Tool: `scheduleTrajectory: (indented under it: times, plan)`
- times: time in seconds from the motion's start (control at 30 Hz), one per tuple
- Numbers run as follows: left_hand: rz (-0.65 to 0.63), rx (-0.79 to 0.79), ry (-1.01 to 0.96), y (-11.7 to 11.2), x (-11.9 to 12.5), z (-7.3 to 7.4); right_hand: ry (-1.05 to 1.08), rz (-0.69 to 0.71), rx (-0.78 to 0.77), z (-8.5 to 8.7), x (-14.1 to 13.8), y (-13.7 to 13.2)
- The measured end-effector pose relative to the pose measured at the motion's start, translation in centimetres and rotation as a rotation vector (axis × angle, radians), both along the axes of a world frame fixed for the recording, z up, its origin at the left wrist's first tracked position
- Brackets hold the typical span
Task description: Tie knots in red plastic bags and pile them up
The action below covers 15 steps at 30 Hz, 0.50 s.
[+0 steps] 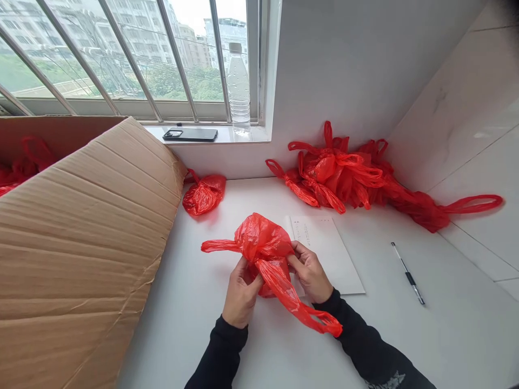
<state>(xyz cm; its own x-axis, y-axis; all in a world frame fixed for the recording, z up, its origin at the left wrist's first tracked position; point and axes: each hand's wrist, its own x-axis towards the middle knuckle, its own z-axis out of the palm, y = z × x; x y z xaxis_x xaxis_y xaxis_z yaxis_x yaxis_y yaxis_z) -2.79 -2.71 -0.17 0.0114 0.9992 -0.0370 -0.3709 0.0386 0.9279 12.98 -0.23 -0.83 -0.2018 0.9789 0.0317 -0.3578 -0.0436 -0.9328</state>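
Note:
A red plastic bag (261, 240) is bunched above the white table, held between both hands. My left hand (240, 294) is closed on its lower left part. My right hand (310, 273) pinches it on the right side. One handle sticks out to the left, and another trails down to the right across my right sleeve. Under the bag lies a white sheet of paper (332, 254).
A large cardboard box flap (81, 243) fills the left. A knotted red bag (204, 194) lies beside it. A pile of red bags (357, 175) sits by the back wall. A pen (407, 273) lies at right. A phone (190, 134) and water bottle (238, 86) stand on the sill.

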Motion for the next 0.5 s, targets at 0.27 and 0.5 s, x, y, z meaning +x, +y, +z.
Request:
scheduleTrajectory:
  times: [0.27,0.5]
  plan:
    - [0.074,0.002,0.058,-0.08,-0.08,-0.19,-0.074,0.082,0.057,0.8,-0.04,-0.14]
    - [0.066,-0.032,0.07,-0.28,0.14,0.14,-0.118,0.067,0.062,0.63,-0.11,0.01]
